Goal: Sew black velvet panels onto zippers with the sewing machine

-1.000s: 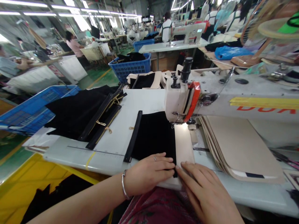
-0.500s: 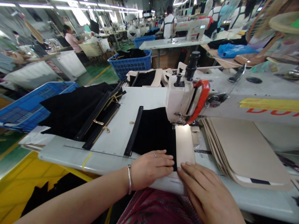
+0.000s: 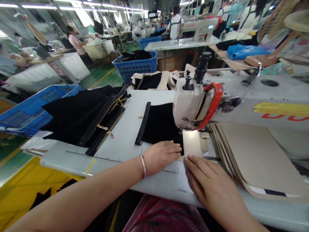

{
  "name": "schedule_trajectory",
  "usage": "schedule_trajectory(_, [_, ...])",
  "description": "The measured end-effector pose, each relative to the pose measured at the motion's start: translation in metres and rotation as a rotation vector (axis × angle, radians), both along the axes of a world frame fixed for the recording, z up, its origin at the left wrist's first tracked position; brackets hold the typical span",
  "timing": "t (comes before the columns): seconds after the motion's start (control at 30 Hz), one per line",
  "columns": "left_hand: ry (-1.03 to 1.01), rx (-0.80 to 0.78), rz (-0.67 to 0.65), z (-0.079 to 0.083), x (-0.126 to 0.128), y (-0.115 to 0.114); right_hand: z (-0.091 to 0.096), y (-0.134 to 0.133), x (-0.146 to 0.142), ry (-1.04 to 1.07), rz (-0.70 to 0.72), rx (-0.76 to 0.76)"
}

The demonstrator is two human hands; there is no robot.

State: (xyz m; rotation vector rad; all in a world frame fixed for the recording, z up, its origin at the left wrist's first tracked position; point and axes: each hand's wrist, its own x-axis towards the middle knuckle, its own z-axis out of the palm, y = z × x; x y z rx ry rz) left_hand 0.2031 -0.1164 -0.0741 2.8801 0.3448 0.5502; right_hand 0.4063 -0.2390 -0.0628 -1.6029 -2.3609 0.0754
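A black fabric panel (image 3: pixel 160 124) with a zipper strip (image 3: pixel 143 123) along its left side lies on the table of a sewing machine (image 3: pixel 190 100). Its right edge meets a beige panel (image 3: pixel 192 143) under the lit machine head. My left hand (image 3: pixel 162 157) lies flat, fingers stretched over the black panel's lower right corner. Resting on the near end of the beige panel, my right hand (image 3: pixel 211 180) has its fingers extended and holds nothing between them. The needle area is partly hidden by the machine head.
Stacked beige panels (image 3: pixel 256 154) lie right of my right hand. Black pieces with gold zippers (image 3: pixel 96 119) are piled at the left, beside a blue crate (image 3: pixel 36 109). A yellow bin (image 3: pixel 14 196) stands below the table's left edge. Other people work in the background.
Both hands have slid forward, away from my body. The black panel and beige panel have moved further under the machine head, uncovering more of the table's near edge.
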Motion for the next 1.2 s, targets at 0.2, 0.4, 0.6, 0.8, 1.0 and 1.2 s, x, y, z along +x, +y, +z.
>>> schedule_trajectory(0.2, [0.027, 0.025, 0.051, -0.007, 0.006, 0.02, 0.0, 0.02, 0.001, -0.04, -0.036, 0.004])
schedule_trajectory(0.4, [0.003, 0.031, 0.099, -0.009, 0.015, 0.043, -0.002, 0.041, 0.0, -0.069, -0.068, -0.013])
schedule_trajectory(0.6, [-0.067, -0.021, 0.176, -0.011, 0.025, 0.06, -0.005, 0.06, 0.001, -0.072, -0.089, -0.02])
schedule_trajectory(0.8, [-0.068, -0.061, 0.262, -0.013, 0.028, 0.063, -0.009, 0.068, 0.0, -0.036, -0.131, -0.011])
schedule_trajectory(1.0, [-0.068, -0.088, 0.294, -0.01, 0.028, 0.064, -0.008, 0.07, -0.001, -0.042, -0.154, -0.024])
schedule_trajectory(1.2, [-0.119, -0.22, 0.279, -0.016, 0.029, 0.059, -0.011, 0.068, -0.001, -0.018, -0.148, 0.005])
